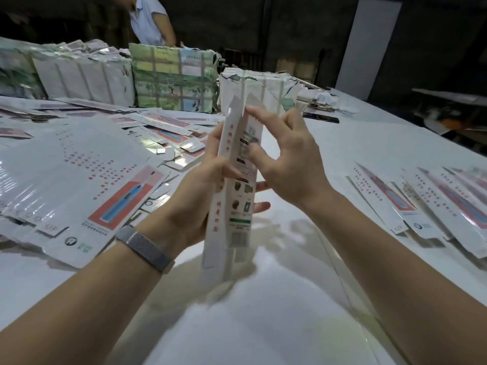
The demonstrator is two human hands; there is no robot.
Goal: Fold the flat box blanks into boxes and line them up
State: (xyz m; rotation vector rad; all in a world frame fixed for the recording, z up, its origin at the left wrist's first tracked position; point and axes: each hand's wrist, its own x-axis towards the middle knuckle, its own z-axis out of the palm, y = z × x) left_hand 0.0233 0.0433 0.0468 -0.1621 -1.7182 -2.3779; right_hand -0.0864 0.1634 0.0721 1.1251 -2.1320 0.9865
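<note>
A long white box blank (232,204) with red characters and small pictures stands nearly upright in front of me, partly opened into a tube. My left hand (200,188) grips it round the middle from the left, fingers wrapped behind it. My right hand (287,164) is at its upper right side, fingertips curled and touching the panel near the top. A fanned stack of flat blanks (79,180) lies on the table to the left. A row of folded boxes (432,206) lies side by side on the right.
The white table (263,312) spreads below my arms. Strapped bundles of blanks (174,77) stand along the far edge, with loose blanks scattered before them. A person in a light shirt (150,19) stands behind the bundles. A dark flat object (320,117) lies at the back right.
</note>
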